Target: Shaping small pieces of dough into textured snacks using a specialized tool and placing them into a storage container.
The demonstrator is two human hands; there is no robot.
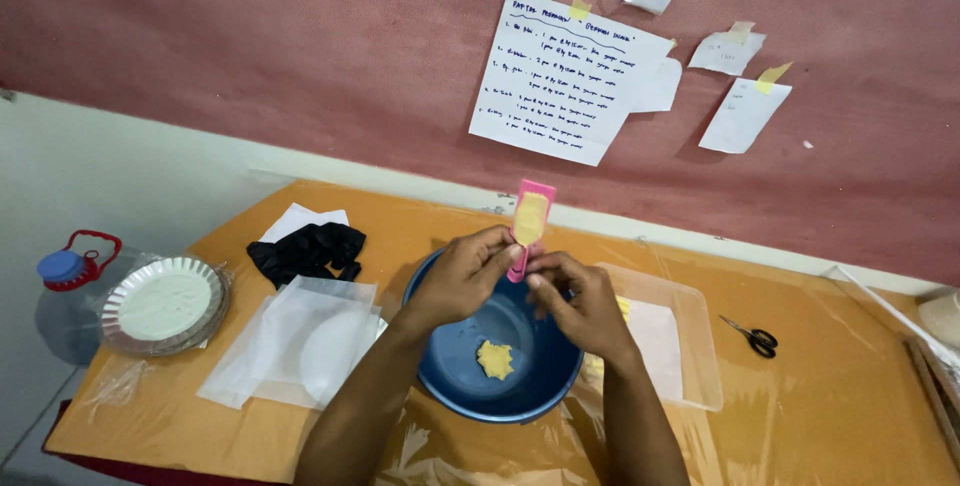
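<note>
Both of my hands are raised over a blue bowl [455, 386] in the middle of the orange table. My left hand [462, 274] and my right hand [580, 301] together pinch a pink flat tool [530, 208] that stands upright, its upper face covered by a yellow dough-like layer. The fingers of both hands meet at the tool's lower part. A small yellow lump of dough [495, 359] lies on the bottom of the bowl, below my hands.
A clear plastic tray [700, 346] sits right of the bowl, scissors [755, 337] beyond it. Left are clear plastic bags over a white disc [300, 341], black gloves [310, 249], stacked foil plates [165, 304] and a water jug [70, 276]. Paper notes hang on the wall.
</note>
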